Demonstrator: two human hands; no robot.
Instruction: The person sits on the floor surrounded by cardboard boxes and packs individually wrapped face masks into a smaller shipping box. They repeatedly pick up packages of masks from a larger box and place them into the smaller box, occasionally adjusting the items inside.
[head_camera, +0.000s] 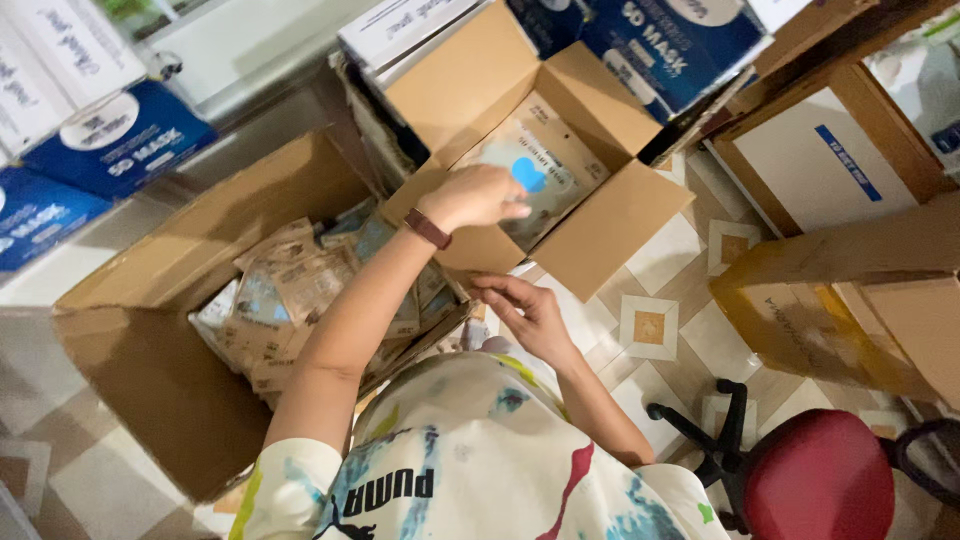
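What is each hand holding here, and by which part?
The left hand rests on a flat packet lying in the small cardboard box, touching its near edge; whether it has a grip cannot be told. The right hand holds nothing.

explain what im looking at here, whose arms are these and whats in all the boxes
This is one picture from a camera worn on a person's head, looking down, so the arms are the wearer's own. No machine is involved, just two bare hands. The left hand, with a dark band on its wrist, reaches into a small open cardboard box and touches a flat packet lying inside; whether it grips the packet is hard to tell. The right hand hovers lower, by the box's near flap, holding nothing. To the left, a large open carton is full of similar packets. Blue and white boxes are stacked around, and a red stool stands on the tiled floor.
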